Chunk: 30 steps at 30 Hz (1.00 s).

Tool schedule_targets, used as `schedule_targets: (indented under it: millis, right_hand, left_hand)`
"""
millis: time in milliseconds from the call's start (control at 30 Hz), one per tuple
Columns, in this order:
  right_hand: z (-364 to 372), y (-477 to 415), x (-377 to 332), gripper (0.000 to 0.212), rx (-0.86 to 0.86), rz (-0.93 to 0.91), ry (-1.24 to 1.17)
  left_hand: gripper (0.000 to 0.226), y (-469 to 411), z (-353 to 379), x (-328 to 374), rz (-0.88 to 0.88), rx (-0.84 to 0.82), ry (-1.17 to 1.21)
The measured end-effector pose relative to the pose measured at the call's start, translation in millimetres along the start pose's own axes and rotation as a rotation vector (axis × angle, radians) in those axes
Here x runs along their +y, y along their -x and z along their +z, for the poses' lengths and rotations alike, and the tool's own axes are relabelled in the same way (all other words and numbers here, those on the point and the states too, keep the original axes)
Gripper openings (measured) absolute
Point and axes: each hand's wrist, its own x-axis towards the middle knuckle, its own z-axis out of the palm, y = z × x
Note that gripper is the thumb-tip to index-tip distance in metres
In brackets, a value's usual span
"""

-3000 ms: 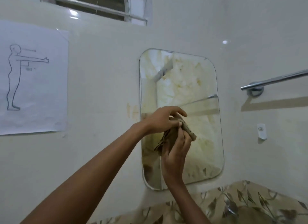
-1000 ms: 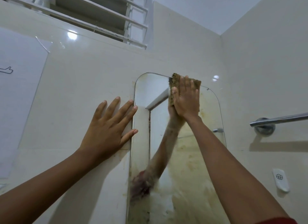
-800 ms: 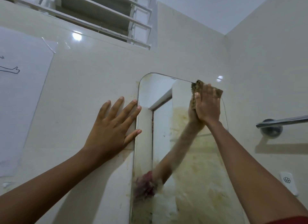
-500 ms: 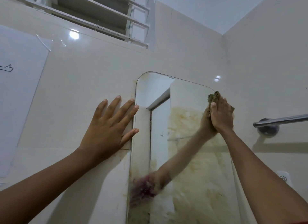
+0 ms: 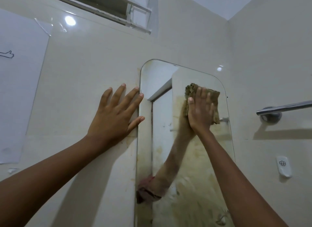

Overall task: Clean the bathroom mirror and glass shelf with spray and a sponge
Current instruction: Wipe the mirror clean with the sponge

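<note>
A bathroom wall is seen from below, with a tall mirror [image 5: 162, 125] with rounded corners fixed to pale tiles at the centre of the frame. The mirror's lower part is covered in yellowish-brown smears, while its upper left part looks clearer.

A brown sponge [image 5: 214, 98] is pressed flat against the glass in the mirror's upper right area. It is held there by the right hand [image 5: 200, 112], which is laid over it with the fingers straight and pointing upward, not curled round it. The sponge's edges are seen past the fingertips and at the hand's right side. The arm is mirrored in the glass below.

The left hand [image 5: 116, 115] is spread flat on the tiles just left of the mirror, fingers apart and straight, nothing held; two fingertips and the thumb tip are seen to reach the mirror's left edge.

A white paper sheet [image 5: 20, 91] is taped at the left edge of the frame. A louvred window [image 5: 109, 3] is seen at the top, a chrome towel bar [image 5: 285, 107] at the right, and a small white wall hook [image 5: 283, 166] below it.
</note>
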Motion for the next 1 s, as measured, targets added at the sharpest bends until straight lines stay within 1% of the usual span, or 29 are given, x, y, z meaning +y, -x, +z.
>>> schedule_targets:
  millis: [133,233,333,467,633,700,767,1000]
  right_hand:
    - [6,21,-47,0.064,-0.012,-0.108,-0.014]
    - [9,39,-83,0.062,-0.041,-0.211,-0.061]
    - [10,57,-105,0.066,-0.058,-0.316,-0.093]
    - [10,77,-106,0.057,-0.056,-0.408,-0.133]
    - [12,83,-77,0.055,-0.056,-0.458,-0.07]
    - [11,79,-58,0.055,-0.062,-0.441,-0.046]
    - [9,72,-34,0.056,-0.057,-0.384,-0.011]
    - [-7,38,57,0.072,-0.047,-0.05,0.049]
  left_hand:
    - [0.062,0,2,-1,0.004,0.009,-0.001]
    - [0.06,1,2,0,0.003,0.02,-0.003]
    - [0.055,1,3,0,-0.003,0.046,0.011]
    - [0.048,1,3,0,0.005,0.085,0.042]
    - [0.051,1,2,-1,0.002,0.058,0.005]
    - [0.054,1,2,-1,0.001,0.037,-0.006]
    - [0.055,1,2,-1,0.004,0.03,-0.009]
    - [0.056,1,1,0,0.004,0.026,-0.006]
